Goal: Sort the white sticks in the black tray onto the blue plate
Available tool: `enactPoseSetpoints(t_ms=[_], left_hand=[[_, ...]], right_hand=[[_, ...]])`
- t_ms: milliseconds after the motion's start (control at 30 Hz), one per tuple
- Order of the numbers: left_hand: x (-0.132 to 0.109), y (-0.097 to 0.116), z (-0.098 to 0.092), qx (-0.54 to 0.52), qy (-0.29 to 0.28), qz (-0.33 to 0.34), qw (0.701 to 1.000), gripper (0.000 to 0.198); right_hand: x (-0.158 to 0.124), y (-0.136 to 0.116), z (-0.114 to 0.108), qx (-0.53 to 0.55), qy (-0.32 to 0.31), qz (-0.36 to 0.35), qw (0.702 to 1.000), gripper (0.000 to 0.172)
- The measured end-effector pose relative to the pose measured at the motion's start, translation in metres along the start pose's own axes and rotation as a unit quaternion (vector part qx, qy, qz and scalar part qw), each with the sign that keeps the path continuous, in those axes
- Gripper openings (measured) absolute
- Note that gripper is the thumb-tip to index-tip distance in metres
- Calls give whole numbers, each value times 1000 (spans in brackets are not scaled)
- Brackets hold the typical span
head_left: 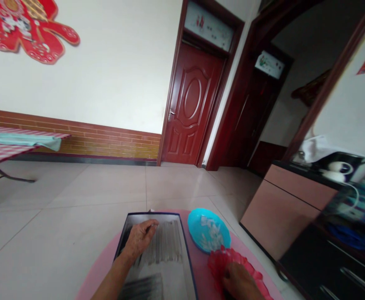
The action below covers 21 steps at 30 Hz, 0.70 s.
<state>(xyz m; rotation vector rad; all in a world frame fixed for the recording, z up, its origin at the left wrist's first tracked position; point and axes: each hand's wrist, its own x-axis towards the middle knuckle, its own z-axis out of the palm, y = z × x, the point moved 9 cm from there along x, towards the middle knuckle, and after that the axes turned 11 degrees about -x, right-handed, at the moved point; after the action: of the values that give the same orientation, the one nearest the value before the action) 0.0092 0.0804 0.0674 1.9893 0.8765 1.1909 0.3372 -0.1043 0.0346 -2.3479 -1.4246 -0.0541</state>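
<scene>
A shallow open box [185, 246] with a dark rim stands on a round pink table [197, 260]. Inside it, thin dark sticks [166, 243] lie side by side in a row, with a second dark bundle [143, 287] closer to me. My left hand [140, 239] is over the left part of the box, its fingers curled together; what they hold, if anything, I cannot make out. My right hand [240, 280] is in a red bowl with a scalloped rim [218, 260], fingers bent inward and partly hidden. Touching that bowl is a blue bowl [193, 227] of small clear plastic pieces [213, 233].
To the right stands a pink-fronted cabinet [282, 208] with a white device and cable on top, and a dark drawer unit [320, 266] before it. A folding table with a checked cloth [10, 148] is at the left. A red door [191, 108] is in the far wall.
</scene>
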Motion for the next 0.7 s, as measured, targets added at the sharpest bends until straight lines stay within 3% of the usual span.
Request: enactPoseSetpoints(t_ms=[100, 200, 267, 367, 433, 533, 633, 700], left_hand=[[0, -2, 3, -13, -2, 7, 1000, 33], [0, -5, 8, -41, -8, 9, 999, 33], [1, -7, 9, -64, -4, 2, 998, 32], [2, -11, 10, -94, 1, -21, 995, 24], [2, -10, 9, -96, 1, -23, 995, 18], [2, -3, 4, -78, 7, -3, 997, 18], [3, 2, 2, -75, 8, 5, 997, 22], [3, 6, 3, -90, 2, 10, 996, 25]], right_hand=[[9, -8, 4, -31, -68, -4, 997, 15], [25, -32, -14, -14, -50, 5, 999, 14], [36, -68, -27, 72, -23, -22, 997, 11], [47, -140, -30, 243, -9, -89, 966, 16], [53, -180, -17, 327, -8, -91, 941, 23], [57, -218, 28, 435, -61, -44, 897, 34], [54, -232, 69, 503, -102, -10, 858, 39], [51, -233, 82, 523, -101, -10, 846, 37]])
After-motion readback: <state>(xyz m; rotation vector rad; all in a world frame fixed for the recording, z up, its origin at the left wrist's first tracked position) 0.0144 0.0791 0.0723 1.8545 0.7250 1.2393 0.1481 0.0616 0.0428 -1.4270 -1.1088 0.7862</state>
